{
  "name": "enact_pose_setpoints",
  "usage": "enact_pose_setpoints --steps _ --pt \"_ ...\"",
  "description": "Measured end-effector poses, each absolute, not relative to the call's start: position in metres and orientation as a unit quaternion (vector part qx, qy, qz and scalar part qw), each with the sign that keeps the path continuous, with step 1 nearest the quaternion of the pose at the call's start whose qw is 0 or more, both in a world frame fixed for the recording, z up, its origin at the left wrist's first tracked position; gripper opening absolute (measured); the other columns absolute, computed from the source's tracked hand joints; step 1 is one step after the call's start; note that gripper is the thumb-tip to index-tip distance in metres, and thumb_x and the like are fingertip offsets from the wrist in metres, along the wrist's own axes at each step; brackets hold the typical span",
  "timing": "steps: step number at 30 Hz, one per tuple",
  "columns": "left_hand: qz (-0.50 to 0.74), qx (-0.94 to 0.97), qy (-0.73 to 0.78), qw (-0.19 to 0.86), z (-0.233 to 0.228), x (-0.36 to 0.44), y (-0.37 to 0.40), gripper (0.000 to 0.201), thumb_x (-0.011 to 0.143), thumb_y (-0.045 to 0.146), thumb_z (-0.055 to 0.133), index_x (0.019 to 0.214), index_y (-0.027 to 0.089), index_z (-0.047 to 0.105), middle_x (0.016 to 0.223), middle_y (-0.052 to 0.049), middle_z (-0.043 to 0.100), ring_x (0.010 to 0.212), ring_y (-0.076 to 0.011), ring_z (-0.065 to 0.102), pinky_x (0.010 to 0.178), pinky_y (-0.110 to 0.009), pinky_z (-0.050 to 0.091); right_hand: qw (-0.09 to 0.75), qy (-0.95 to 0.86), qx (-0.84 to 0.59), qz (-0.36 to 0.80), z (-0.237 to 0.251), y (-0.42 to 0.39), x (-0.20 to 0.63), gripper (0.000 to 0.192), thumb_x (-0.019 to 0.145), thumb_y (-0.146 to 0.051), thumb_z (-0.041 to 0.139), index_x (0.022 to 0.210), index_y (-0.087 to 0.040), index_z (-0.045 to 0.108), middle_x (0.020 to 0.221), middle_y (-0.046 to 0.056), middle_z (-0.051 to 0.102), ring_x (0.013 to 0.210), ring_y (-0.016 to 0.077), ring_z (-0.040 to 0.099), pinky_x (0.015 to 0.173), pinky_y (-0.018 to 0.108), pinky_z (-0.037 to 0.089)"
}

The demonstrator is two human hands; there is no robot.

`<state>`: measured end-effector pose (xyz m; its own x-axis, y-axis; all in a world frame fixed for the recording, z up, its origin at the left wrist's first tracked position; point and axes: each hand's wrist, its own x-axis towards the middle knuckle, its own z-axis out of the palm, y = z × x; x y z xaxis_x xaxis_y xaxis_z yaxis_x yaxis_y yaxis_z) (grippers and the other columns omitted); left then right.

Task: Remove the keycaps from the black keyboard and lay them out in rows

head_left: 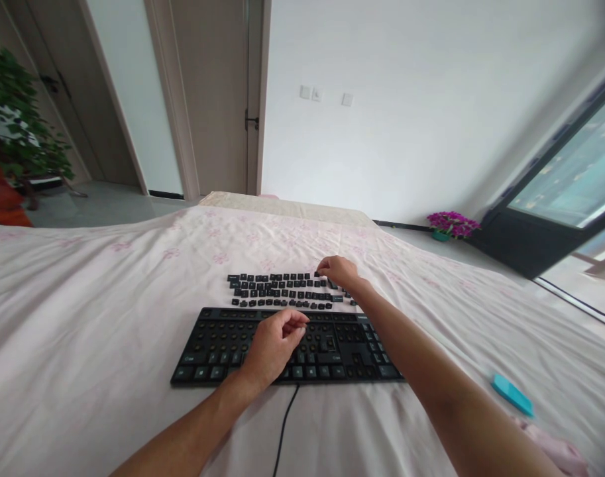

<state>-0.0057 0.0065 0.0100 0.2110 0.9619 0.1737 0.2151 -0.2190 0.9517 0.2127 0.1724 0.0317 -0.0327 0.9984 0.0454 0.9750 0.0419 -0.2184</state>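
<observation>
A black keyboard [203, 338] lies across the bed with its cable running toward me. Many of its key positions are bare, while the bottom row still carries keycaps. Beyond its far edge, loose black keycaps [277, 285] are set out in several rows. My right hand [339, 270] reaches to the right end of the farthest row, thumb and finger pinched on a small keycap [317, 273]. Over the middle of the keyboard hovers my left hand [275, 341], fingers loosely curled, with a small gap between thumb and fingertips and nothing visible in it.
A pale pink floral sheet [108, 318] covers the bed, wrinkled at both sides. To the right lie a turquoise flat object [512, 395] and a pink cloth [550, 444]. The keyboard cable [285, 424] trails over the near sheet.
</observation>
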Motion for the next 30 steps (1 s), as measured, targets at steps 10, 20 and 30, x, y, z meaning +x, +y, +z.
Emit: enact_pose_setpoints --steps 10,20,30 --pt "0.433 0.65 0.451 0.432 0.007 -0.007 0.007 0.017 0.079 0.017 0.058 0.09 0.019 0.07 0.087 -0.003 0.073 0.079 -0.0167 0.066 0.076 -0.027 0.05 0.077 -0.72 -0.685 0.074 0.026 0.178 0.206 0.018 0.078 -0.032 0.066 0.092 -0.031 0.076 0.083 0.0 0.075 0.084 0.017 0.066 0.071 0.024 0.042" --pt "0.437 0.655 0.446 0.426 0.005 -0.006 0.007 0.015 0.081 0.019 0.058 0.089 0.02 0.07 0.087 -0.003 0.073 0.078 -0.0169 0.066 0.075 -0.027 0.05 0.127 -0.715 -0.685 0.068 0.041 0.166 0.206 0.024 0.089 -0.037 0.054 0.094 -0.025 0.075 0.091 0.003 0.075 0.086 0.0188 0.066 0.072 0.025 0.043" --pt "0.421 0.688 0.442 0.393 0.002 -0.006 0.005 0.017 0.08 0.017 0.058 0.091 0.021 0.07 0.089 -0.002 0.073 0.079 -0.0166 0.066 0.075 -0.028 0.049 0.293 -0.788 -0.529 0.115 0.09 0.073 0.205 0.044 0.099 -0.039 0.033 0.087 -0.021 0.072 0.092 0.003 0.07 0.088 0.0165 0.062 0.085 0.028 0.044"
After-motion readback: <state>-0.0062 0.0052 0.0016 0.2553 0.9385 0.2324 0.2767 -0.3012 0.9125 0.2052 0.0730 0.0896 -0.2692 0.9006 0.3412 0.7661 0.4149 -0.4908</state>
